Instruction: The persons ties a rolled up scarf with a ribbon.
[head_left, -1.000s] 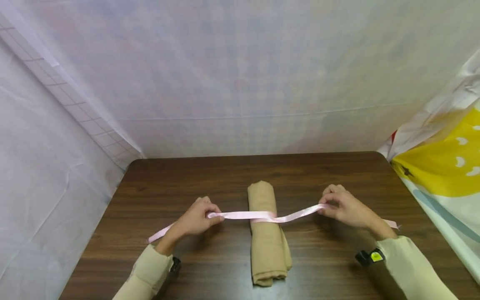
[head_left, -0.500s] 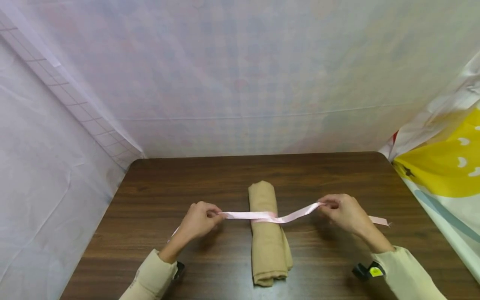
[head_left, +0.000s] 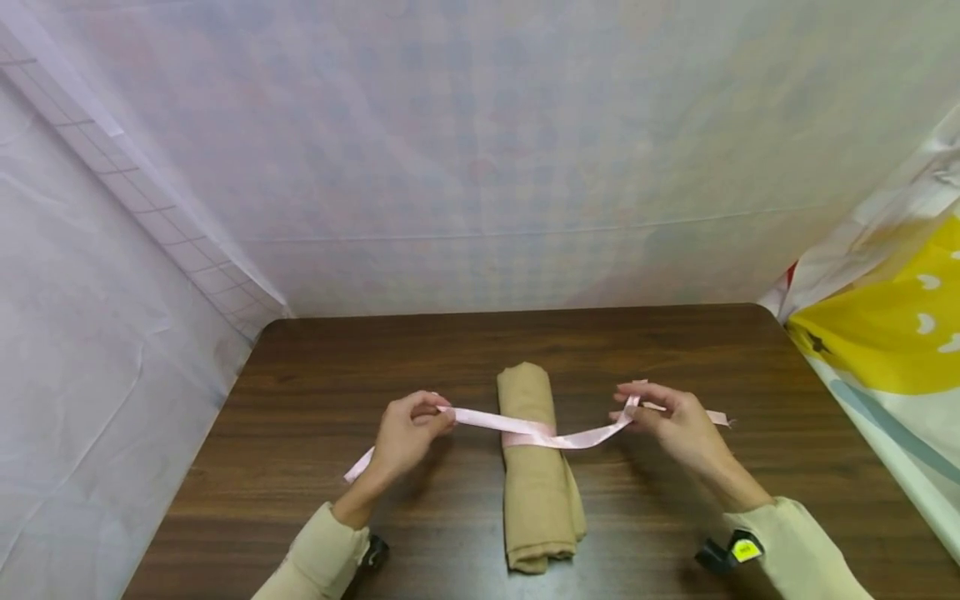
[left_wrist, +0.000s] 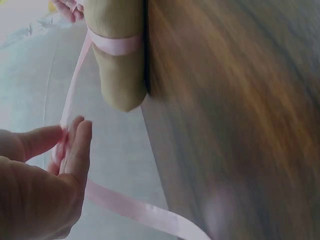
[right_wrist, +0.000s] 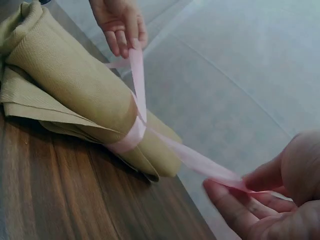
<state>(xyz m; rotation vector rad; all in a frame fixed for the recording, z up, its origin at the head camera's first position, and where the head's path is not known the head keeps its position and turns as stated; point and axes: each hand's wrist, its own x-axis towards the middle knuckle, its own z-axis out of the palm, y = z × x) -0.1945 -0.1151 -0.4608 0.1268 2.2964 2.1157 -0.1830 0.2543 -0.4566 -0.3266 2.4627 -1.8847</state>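
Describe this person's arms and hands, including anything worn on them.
The left hand and right hand are bare, without gloves. Both arms wear pale beige sleeves. A small black device shows by the left cuff; the right one bears a yellow label, its print illegible.

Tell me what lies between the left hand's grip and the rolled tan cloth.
In the head view, a stretch of pink ribbon runs from the left hand's grip to the rolled cloth, above the wooden tabletop.
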